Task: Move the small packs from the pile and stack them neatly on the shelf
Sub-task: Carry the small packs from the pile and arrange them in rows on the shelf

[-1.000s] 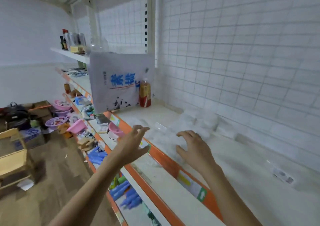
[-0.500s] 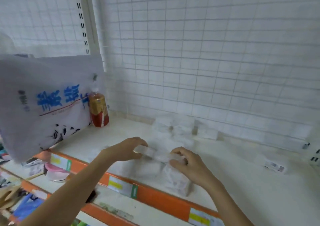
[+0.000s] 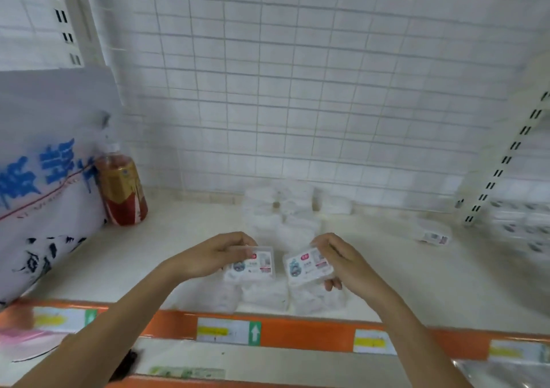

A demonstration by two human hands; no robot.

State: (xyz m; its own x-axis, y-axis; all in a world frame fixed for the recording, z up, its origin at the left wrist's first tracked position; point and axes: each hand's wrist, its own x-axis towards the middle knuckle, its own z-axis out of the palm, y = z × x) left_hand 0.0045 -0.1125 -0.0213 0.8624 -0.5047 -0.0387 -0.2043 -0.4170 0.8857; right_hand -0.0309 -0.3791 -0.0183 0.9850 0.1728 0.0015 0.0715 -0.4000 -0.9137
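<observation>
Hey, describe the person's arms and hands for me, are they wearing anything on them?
Both forearms are bare up to the frame edge: no sleeves show. The left hand and right hand wear no gloves, and no rings, watch or bracelet can be seen on either wrist.

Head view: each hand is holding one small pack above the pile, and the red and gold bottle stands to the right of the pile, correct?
Not quite. The head view shows the left hand and right hand each holding one small pack above the pile, but the red and gold bottle stands to its left.
</observation>
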